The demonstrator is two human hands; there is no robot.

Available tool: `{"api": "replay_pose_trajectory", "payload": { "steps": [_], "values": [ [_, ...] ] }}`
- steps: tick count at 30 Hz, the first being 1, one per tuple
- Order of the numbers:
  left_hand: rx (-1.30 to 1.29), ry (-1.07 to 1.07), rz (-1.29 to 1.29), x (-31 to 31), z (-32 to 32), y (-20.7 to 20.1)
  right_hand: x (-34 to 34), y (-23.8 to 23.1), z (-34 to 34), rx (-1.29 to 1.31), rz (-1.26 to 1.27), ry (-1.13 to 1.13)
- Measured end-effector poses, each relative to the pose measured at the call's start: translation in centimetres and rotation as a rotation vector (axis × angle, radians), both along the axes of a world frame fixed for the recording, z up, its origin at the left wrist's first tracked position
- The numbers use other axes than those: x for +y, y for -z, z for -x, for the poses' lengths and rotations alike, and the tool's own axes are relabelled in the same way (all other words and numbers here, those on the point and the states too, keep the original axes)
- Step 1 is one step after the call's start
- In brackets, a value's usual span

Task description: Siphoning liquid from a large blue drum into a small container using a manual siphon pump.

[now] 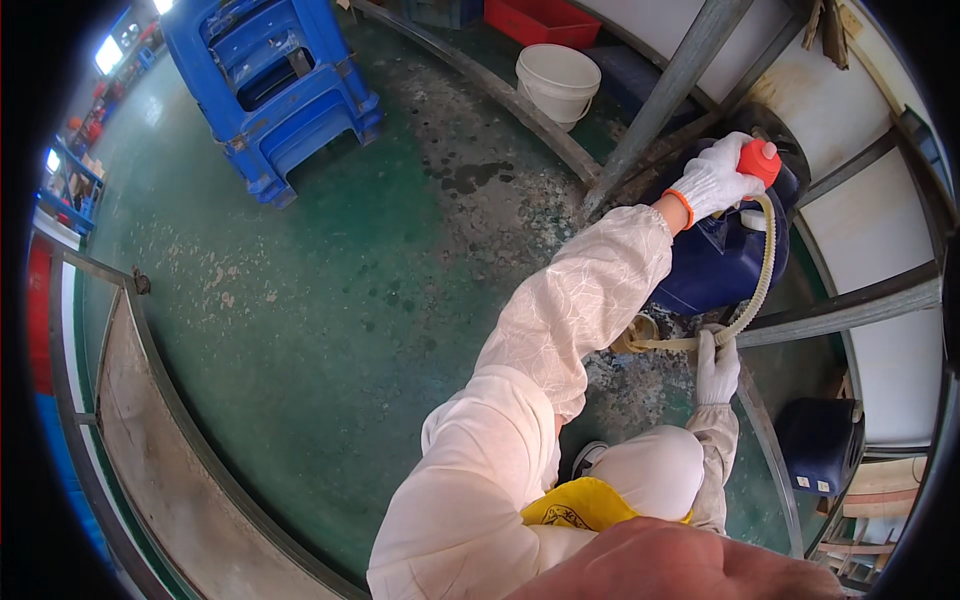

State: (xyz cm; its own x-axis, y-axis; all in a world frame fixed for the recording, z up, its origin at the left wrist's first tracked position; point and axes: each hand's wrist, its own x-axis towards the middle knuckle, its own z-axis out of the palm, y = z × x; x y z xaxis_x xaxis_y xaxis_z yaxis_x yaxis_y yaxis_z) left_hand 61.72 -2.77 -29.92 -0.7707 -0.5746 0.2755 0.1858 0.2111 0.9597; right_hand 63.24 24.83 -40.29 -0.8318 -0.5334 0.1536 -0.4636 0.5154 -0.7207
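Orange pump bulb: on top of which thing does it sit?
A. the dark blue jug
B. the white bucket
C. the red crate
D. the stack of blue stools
A: the orange pump bulb, gripped by the gloved left hand, sits on top of the dark blue jug, and its hose runs down to the right hand.

Left glove (712,180): white, orange cuff, on an orange-red pump bulb (760,160). Right glove (717,368): white, around a pale yellow hose (765,270). Drum (715,262): dark blue. Floor (330,290): green, stained grey. Bucket (557,83): white. Stools (275,90): blue.
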Motion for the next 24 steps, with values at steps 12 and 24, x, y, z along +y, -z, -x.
{"api": "replay_pose_trajectory", "payload": {
  "steps": [12, 24],
  "values": [
    [0.043, 0.045, -0.003, -0.5, 1.2, 0.7, -0.2, 0.3, 0.3, -0.018, 0.015, 0.001],
    [0.102, 0.095, -0.038, -0.5, 2.3, 1.8, 0.2, -0.3, -0.4, -0.065, -0.028, 0.019]
  ]
}}
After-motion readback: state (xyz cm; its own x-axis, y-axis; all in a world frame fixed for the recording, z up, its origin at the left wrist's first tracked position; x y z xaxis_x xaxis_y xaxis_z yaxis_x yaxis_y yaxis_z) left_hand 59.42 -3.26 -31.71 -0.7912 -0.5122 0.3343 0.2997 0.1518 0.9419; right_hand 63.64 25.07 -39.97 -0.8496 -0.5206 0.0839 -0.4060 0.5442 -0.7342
